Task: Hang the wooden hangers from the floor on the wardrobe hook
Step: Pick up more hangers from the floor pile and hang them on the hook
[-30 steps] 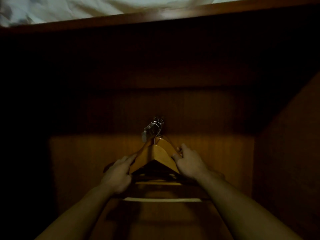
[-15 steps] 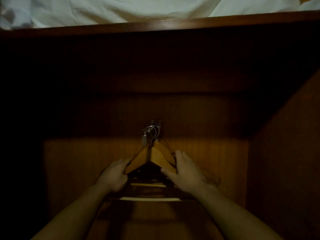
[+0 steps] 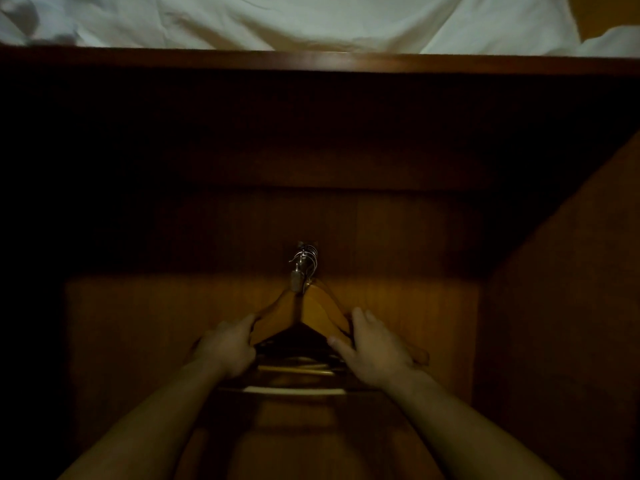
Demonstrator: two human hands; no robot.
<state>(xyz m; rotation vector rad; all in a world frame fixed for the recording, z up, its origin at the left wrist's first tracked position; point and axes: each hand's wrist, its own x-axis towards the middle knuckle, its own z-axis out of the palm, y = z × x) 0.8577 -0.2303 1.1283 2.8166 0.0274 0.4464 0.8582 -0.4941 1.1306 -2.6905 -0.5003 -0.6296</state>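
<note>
Located the wooden hangers (image 3: 313, 315) in a bunch low against the back panel (image 3: 398, 306) of the wardrobe, hung by stacked wire loops from the wardrobe hook (image 3: 304, 254). Saw no floor in view, so could not tell of any hangers left there. Found the left hand (image 3: 227, 348) gripping the left shoulders of the bunch with curled fingers. Found the right hand (image 3: 375, 344) laid over the right shoulders, thumb in front and fingers behind, pinching them. Judged the step in hand as squaring the bunch on the hook. Judged the main risk as a loop lifted off the hook tip by an upward or outward push on the shoulders, with a drop to follow. Judged a second risk as loops and crossbars tangled by an uneven squeeze on the fanned shoulders. Could not confirm every loop seated, owing to dim light. Counted one hook, two hands, roughly four wire loops and two pale crossbars; could not fix the exact number of hangers. Noted, further out, a dark side wall (image 3: 571, 306) at right, a wooden top edge (image 3: 311, 62) above, and white cloth (image 3: 277, 19) over it.
</note>
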